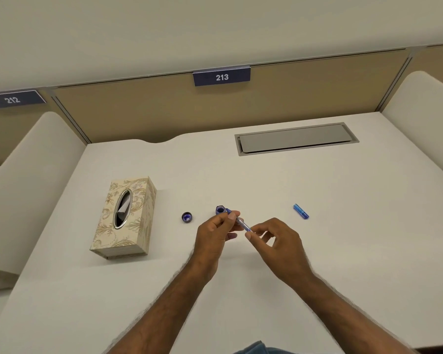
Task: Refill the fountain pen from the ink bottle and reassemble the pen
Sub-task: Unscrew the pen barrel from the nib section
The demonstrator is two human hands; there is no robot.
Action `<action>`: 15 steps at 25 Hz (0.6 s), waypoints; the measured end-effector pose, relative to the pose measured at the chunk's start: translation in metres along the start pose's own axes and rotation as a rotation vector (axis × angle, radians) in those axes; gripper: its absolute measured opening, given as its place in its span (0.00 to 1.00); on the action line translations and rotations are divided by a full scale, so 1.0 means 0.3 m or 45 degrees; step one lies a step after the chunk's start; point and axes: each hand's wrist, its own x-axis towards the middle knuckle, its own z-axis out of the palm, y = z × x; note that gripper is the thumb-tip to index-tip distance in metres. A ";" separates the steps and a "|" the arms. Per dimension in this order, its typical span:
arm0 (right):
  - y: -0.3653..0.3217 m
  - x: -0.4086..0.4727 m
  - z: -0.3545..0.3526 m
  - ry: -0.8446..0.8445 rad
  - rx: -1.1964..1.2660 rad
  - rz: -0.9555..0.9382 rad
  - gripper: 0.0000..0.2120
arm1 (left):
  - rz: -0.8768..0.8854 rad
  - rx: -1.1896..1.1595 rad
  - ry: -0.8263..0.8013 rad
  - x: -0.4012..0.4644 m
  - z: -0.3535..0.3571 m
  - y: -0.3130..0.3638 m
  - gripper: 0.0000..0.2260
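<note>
The left hand (216,232) pinches the front end of a slim clear-and-blue fountain pen section (242,224), whose tip sits at the mouth of the small open blue glass ink bottle (220,209) just beyond its fingertips. The right hand (275,240) grips the pen's rear end between thumb and forefinger. The bottle's round dark cap (186,217) lies left of the left hand; the blue plastic pen barrel (301,211) lies beyond and to the right of the right hand, on the white desk (343,226).
</note>
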 end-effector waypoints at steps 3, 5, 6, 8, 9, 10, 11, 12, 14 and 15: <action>0.013 0.002 -0.014 -0.109 0.108 0.095 0.04 | -0.008 -0.028 0.006 0.007 -0.001 0.005 0.10; 0.022 -0.001 -0.021 -0.144 0.145 0.112 0.04 | -0.010 -0.025 0.016 0.011 0.002 0.005 0.09; 0.024 -0.002 -0.024 -0.148 0.155 0.114 0.05 | -0.011 -0.023 0.023 0.011 0.003 0.002 0.09; 0.027 -0.003 -0.028 -0.124 0.168 0.105 0.04 | -0.018 -0.039 0.039 0.008 0.008 -0.006 0.09; 0.028 -0.003 -0.030 -0.106 0.175 0.098 0.04 | -0.021 -0.052 0.051 0.005 0.010 -0.009 0.09; 0.028 -0.002 -0.030 -0.089 0.177 0.090 0.03 | -0.020 -0.062 0.063 0.003 0.012 -0.011 0.09; 0.027 -0.003 -0.030 -0.076 0.174 0.082 0.02 | -0.017 -0.063 0.074 0.003 0.012 -0.014 0.09; 0.026 -0.004 -0.029 -0.067 0.170 0.074 0.02 | -0.014 -0.060 0.083 0.003 0.013 -0.016 0.09; 0.021 -0.006 -0.028 -0.053 0.166 0.068 0.01 | -0.009 -0.062 0.096 0.001 0.014 -0.021 0.09; 0.018 -0.006 -0.027 -0.048 0.162 0.072 0.01 | -0.012 -0.069 0.103 0.001 0.015 -0.024 0.09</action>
